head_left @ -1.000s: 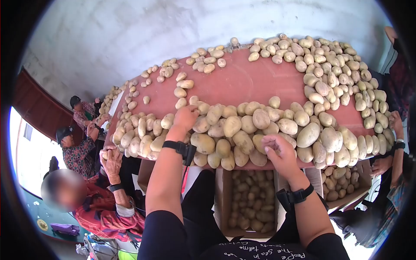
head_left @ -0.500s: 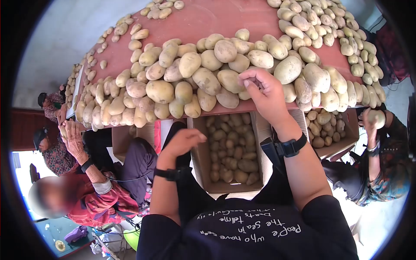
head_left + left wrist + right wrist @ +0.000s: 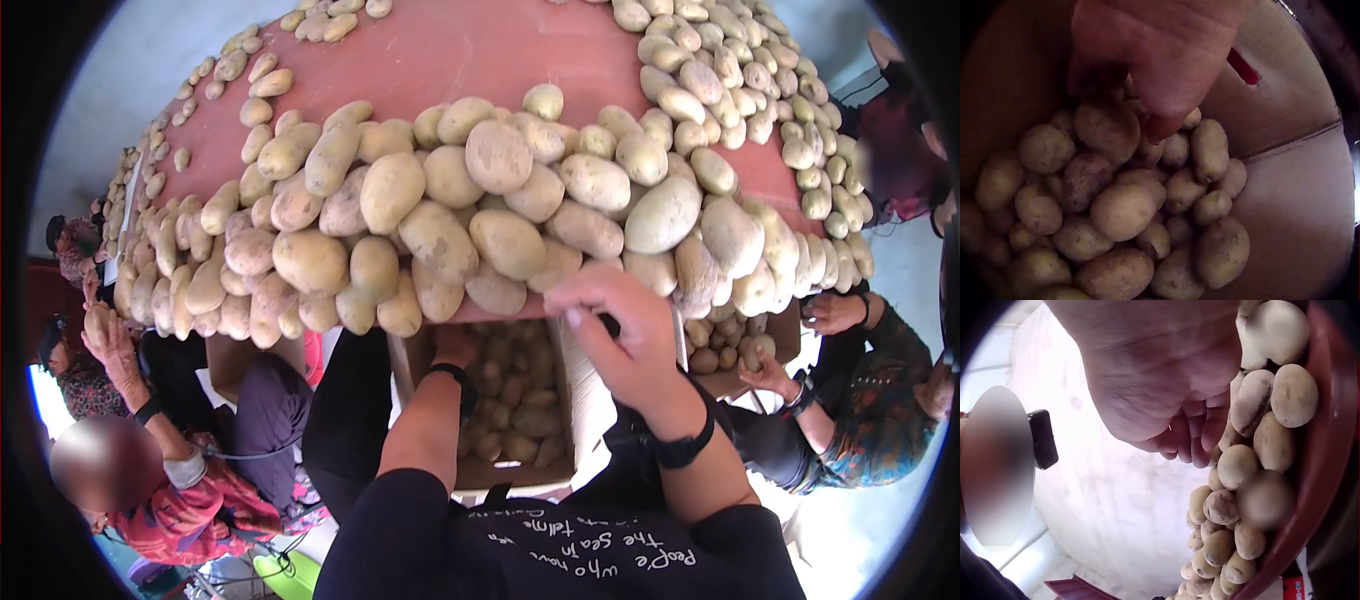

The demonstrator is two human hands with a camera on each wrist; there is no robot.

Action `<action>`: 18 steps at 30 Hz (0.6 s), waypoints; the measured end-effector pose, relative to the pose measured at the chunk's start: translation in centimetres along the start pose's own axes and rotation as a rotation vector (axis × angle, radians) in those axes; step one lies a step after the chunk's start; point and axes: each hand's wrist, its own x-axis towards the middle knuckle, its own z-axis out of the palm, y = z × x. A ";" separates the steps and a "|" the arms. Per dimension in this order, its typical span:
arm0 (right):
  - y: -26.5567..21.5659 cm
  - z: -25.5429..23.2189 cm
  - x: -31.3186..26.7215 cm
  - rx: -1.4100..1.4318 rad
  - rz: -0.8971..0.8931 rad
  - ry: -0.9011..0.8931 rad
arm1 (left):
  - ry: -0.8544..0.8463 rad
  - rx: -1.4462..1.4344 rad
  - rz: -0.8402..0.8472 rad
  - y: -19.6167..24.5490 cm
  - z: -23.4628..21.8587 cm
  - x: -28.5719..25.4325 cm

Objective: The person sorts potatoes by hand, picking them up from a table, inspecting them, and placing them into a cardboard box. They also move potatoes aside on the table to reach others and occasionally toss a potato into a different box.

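Note:
My left hand (image 3: 456,346) is down inside the cardboard box below the table, over the potatoes (image 3: 520,375). In the left wrist view this hand (image 3: 1160,56) has its thumb apart from its shadowed fingers, just above a large potato (image 3: 1108,131); the fingertips are partly hidden. At the table's front edge, my right hand (image 3: 630,335) hovers by the potato heap (image 3: 505,243), thumb and forefinger apart. Seen from the right wrist, the hand (image 3: 1166,381) has loosely bent fingers beside the potatoes (image 3: 1238,467) and holds nothing.
Potatoes line the front of the red table (image 3: 440,60), with another heap (image 3: 700,80) at the back right. A second box (image 3: 790,350) of potatoes stands on the right. People sit on both sides; the left one's raised hand (image 3: 112,350) is near the potato row.
My left hand has gone from the table heap down into the box. My right hand has drawn back from the heap to the table's edge. The head view has tilted down and shifted.

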 end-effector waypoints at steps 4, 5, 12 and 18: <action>-0.5 -0.5 -0.2 0.048 0.133 -0.060 | -0.091 0.056 -0.140 1.3 3.3 0.1; -0.7 -0.6 -0.3 0.063 0.175 -0.078 | -0.107 0.064 -0.160 1.6 4.0 0.0; -1.6 -0.2 -0.3 0.097 0.237 -0.119 | -0.163 0.046 -0.187 2.0 7.3 -1.2; -1.2 1.4 -0.6 0.128 0.195 -0.119 | -0.185 -0.007 -0.171 1.4 8.3 -1.2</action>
